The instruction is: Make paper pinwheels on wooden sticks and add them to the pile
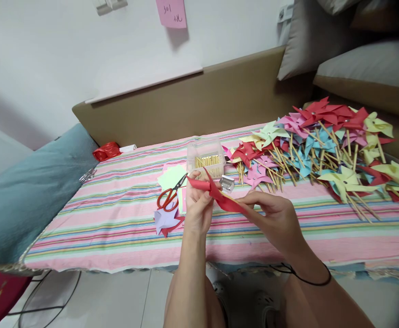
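Observation:
Between both hands is a red paper pinwheel [230, 204] with folded, pointed blades. My left hand [199, 206] is closed around its middle, thumb on the near side. My right hand [275, 213] pinches the right-hand end of the red paper, where a thin pale strip, perhaps a stick, shows along the edge. Just beyond my left hand stands a clear plastic box [191, 155] of short golden sticks [208, 161]. A small metallic container [226, 183] lies behind the pinwheel. To the left are red-handled scissors [168, 199] on paper sheets [172, 176].
Many finished pinwheels [302, 150] in several colours lie heaped on the right. Purple cut paper [165, 218] is near the scissors. A striped cloth [117, 218] covers the seat before a brown backrest [185, 109]. A red plastic bag [106, 151] lies far left; cushions [370, 64] fill the back right.

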A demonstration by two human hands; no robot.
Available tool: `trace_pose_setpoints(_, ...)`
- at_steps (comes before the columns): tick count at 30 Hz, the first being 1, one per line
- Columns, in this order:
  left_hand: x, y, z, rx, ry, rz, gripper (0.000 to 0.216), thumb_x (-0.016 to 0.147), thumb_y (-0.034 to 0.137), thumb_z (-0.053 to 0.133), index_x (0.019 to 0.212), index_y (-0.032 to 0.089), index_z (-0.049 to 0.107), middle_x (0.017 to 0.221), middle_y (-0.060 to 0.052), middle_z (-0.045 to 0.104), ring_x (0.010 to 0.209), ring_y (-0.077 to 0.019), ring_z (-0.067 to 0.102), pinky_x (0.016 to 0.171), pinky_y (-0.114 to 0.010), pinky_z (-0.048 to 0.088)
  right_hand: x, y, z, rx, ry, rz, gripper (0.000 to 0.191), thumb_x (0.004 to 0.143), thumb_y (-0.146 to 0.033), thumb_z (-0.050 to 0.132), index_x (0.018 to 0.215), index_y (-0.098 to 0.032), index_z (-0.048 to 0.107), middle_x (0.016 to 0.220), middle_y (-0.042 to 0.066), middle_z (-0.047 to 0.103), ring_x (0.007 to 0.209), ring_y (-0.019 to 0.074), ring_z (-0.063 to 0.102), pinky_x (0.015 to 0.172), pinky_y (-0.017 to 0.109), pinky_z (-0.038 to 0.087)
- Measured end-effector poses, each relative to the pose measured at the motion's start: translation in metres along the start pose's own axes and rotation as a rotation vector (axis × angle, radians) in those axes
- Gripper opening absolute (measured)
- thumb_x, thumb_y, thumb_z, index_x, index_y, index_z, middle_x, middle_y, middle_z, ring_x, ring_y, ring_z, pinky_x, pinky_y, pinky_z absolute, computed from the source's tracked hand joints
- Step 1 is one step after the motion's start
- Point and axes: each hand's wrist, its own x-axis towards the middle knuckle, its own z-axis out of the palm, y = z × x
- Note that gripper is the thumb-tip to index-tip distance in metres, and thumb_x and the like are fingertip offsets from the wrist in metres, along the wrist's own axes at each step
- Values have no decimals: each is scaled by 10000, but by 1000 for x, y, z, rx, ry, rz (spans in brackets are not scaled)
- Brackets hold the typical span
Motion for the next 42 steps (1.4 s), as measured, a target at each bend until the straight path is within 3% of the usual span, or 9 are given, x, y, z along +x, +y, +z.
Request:
trace_pose_setpoints(4,0,-1,-2,21,-46,28,564,570,286,885,1047,294,584,871,26,623,868,-137,626,935,-311,466,-1,-1,-1,-34,-14,-64,54,807,-203,712,757,-205,733,668,6,695,579,115,574,549,235,466)
trace_pose_setpoints(10,0,1,-1,47,-47,24,468,551,338,893,956,279,665,789,29,632,897,-152,644,1025,-373,444,-1,1,-2,-17,-52,-99,51,819,-190,701,773,-199,722,629,-3,641,570,113,540,538,244,439)
trace_pose_setpoints(19,-1,5,-8,79,-178,77,209,632,351,843,707,244,681,1161,-27,659,1291,-272,500,1108,-481,376,0,-4,-4,5,-136,-84,108,838,-201,687,732,-186,707,601,-6,599,566,109,517,530,246,414)
trace_pose_setpoints(25,-1,9,-9,109,-205,60,225,630,366,841,746,245,691,1198,-39,649,1318,-290,475,1115,-506,357,0,-3,-6,-2,-142,-125,81,831,-178,695,756,-199,716,597,-23,597,566,95,504,533,234,403)
trace_pose_setpoints(28,-1,10,-8,110,-204,31,244,615,370,847,652,222,657,1161,-43,663,1318,-303,474,1111,-515,354,0,-3,-7,-1,-146,-142,77,827,-156,697,772,-208,712,609,-29,607,573,91,506,536,230,400)
trace_pose_setpoints(42,-4,15,8,108,-51,-27,454,499,501,872,453,206,530,1023,-37,676,1271,-343,500,1011,-522,454,-1,-9,-5,-43,-151,-181,70,818,-140,696,781,-201,695,624,-23,602,573,99,498,534,249,392)
